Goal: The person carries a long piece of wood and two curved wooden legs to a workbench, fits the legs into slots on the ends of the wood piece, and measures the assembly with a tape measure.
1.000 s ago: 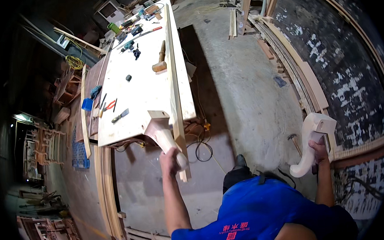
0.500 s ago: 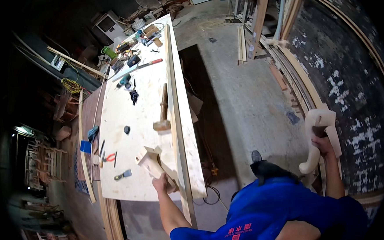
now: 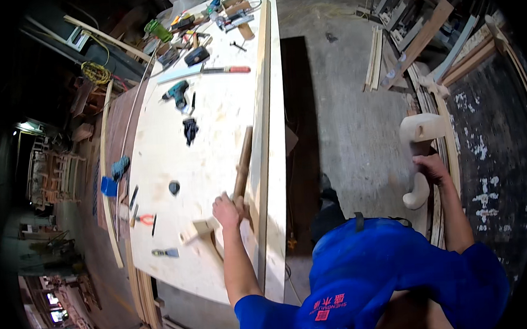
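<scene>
My left hand is closed over the head end of a wooden mallet, hiding most of the head. The mallet's handle points away from me across the pale worktable. Beside and partly under my left forearm lies a carved wooden furniture leg with a square block end. Out to my right, my right hand grips a second curved wooden leg by its middle, held off the table. Its block end is up and its rounded foot curls below.
A long wooden strip runs along the table's right edge. On the table are a putty knife, red-handled pliers, a teal drill and a black round object. Boards lean at the right; cluttered tools fill the far end.
My left hand has let go of the wooden leg on the table and moved forward onto the mallet. My right hand still holds its leg, now turned somewhat. The view has shifted.
</scene>
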`<state>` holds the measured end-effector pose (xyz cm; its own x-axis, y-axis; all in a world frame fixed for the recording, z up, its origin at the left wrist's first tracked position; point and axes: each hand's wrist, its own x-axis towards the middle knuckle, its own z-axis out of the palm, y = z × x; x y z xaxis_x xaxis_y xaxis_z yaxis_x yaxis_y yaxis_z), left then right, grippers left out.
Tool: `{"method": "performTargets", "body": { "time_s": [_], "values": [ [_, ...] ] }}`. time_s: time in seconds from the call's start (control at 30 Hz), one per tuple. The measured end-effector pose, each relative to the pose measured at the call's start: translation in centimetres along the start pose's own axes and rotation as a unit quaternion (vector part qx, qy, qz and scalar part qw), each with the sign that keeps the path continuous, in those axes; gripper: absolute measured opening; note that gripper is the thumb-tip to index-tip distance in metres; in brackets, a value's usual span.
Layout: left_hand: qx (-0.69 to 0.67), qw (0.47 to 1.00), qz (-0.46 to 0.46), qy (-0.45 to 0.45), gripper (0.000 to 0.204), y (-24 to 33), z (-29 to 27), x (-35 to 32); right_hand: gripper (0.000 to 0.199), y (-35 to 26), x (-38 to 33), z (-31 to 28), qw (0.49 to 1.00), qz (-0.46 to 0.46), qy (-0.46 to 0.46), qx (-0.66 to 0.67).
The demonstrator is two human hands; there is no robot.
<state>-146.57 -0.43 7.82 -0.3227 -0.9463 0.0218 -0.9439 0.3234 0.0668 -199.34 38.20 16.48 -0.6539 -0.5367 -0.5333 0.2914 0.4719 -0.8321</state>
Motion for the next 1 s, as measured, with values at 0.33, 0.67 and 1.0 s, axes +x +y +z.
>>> {"method": "performTargets", "body": {
  "time_s": [0.33, 0.67, 1.0],
  "values": [
    [-0.041, 0.966, -0.17, -0.191, 0.037, -0.5, 0.8, 13.7, 0.046, -11.8, 16.7, 4.6, 0.997, -0.031, -0.067, 0.003],
    [-0.262, 0.956, -0.131, 0.025, 0.047, 16.0, 3.6, 33.6, 0.046, -23.4, 37.4, 6.7, 0.992, -0.015, -0.106, -0.067],
    [-0.406, 0.913, 0.01, 0.042, 0.044, 43.6, 1.5, 60.1, 0.043, -37.0, 62.3, 7.8, 0.965, -0.078, -0.175, -0.179]
  ]
}}
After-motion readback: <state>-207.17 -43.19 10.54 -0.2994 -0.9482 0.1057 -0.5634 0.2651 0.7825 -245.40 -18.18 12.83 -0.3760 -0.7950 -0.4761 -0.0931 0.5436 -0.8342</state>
